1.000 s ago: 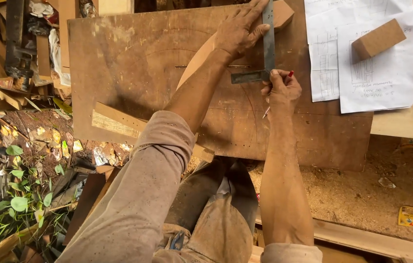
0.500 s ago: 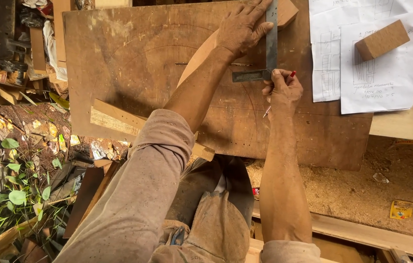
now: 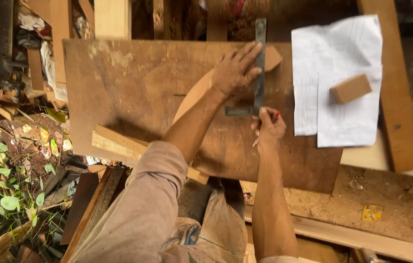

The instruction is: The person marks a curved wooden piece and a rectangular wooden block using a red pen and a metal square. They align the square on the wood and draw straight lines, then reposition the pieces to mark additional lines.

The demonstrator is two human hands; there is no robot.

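Dark metal try square (image 3: 257, 78) is pinned flat under your left hand (image 3: 233, 73), fingers spread wide and pressing its long blade onto the brown wooden board (image 3: 133, 92). Your right hand (image 3: 267, 127) is curled tight around a red pencil (image 3: 271, 122), tip down on the board right at the square's short leg. The square sits near the board's far edge, blade poking past it, just left of some white paper sheets (image 3: 343, 112) weighted by a small wood block (image 3: 350, 88).
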